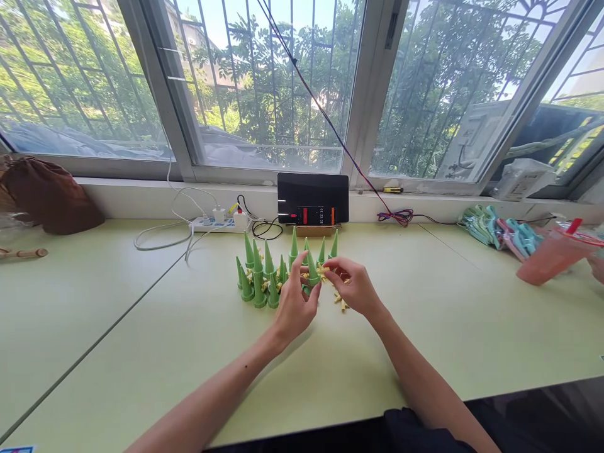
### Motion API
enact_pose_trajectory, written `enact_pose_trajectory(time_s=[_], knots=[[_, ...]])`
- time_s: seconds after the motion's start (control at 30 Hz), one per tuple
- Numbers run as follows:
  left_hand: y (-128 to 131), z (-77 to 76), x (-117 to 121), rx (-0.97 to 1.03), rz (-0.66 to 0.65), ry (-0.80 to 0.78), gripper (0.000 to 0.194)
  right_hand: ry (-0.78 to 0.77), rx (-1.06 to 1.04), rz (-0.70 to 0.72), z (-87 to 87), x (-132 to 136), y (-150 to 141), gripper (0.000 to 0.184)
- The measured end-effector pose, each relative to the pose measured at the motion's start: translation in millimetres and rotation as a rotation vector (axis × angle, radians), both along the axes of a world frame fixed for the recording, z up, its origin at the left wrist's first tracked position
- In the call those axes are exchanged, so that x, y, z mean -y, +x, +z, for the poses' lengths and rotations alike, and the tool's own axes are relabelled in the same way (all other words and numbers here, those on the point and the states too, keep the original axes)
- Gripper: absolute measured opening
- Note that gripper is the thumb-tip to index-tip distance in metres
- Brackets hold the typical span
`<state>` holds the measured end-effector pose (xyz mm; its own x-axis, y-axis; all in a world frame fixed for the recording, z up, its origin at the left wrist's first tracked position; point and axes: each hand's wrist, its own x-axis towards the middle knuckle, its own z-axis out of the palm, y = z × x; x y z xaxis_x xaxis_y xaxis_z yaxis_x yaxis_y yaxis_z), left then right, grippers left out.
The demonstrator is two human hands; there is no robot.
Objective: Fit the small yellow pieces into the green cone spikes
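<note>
My left hand (298, 301) is closed around the collar of a green plastic cone spike (312, 267), its tip pointing up. Beside that collar, the fingers of my right hand (352, 286) pinch a small yellow piece (324, 270); whether it touches the spike I cannot tell. Several more green cone spikes (258, 292) stand upright on their wide collars, to the left of and behind my hands. Small yellow pieces (343, 303) lie loose under and beside my right hand, and others show among the standing spikes.
A black tablet (313, 189) leans at the back of the pale green table (179, 352). Left of it are a power strip (221, 223) and cables. To the right, a pink cup (557, 255) with a red straw tilts beside wrapped packets (500, 229); another person's hand (597, 264) shows behind it.
</note>
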<state>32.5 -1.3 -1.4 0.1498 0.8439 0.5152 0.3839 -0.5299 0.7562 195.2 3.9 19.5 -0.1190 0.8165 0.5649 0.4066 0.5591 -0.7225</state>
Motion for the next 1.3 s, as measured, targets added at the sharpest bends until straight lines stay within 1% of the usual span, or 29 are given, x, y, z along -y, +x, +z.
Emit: enact_pose_trajectory(time_s=[0.3,0.43,0.6,0.67,0.73,0.83,1.03,1.13,1.3], knots=[[0.3,-1.4,-2.6,-0.009,0.013,0.009,0.061,-0.009,0.035,-0.025,-2.0,-1.6,0.7,0.025],[0.5,-2.0,-3.0,-0.009,0.009,0.015,0.059,-0.022,0.045,-0.034,-2.3,-1.9,0.5,0.032],[0.4,-5.0,-3.4,-0.034,0.010,0.017,0.056,-0.011,0.095,-0.088,-3.8,-4.1,0.8,0.043],[0.2,-5.8,-3.7,-0.038,0.015,0.012,0.056,-0.013,0.110,-0.090,-3.6,-4.1,0.9,0.046],[0.0,-5.9,-4.0,-0.034,0.021,0.004,0.055,-0.022,0.094,-0.075,-2.4,-3.1,0.8,0.042],[0.1,-5.5,-4.5,-0.023,0.022,0.001,0.054,-0.026,0.044,-0.052,0.1,-0.8,0.3,0.029],[0.3,-4.4,-5.3,-0.029,0.026,-0.013,0.054,-0.009,0.058,-0.010,0.0,-0.4,0.2,0.022],[-0.1,-4.8,-5.5,-0.042,0.037,-0.007,0.053,-0.018,0.063,-0.014,-1.9,-1.3,0.4,0.024],[-0.3,-6.3,-5.4,-0.057,0.038,0.010,0.050,-0.028,0.081,-0.038,-3.7,-2.8,0.7,0.037]])
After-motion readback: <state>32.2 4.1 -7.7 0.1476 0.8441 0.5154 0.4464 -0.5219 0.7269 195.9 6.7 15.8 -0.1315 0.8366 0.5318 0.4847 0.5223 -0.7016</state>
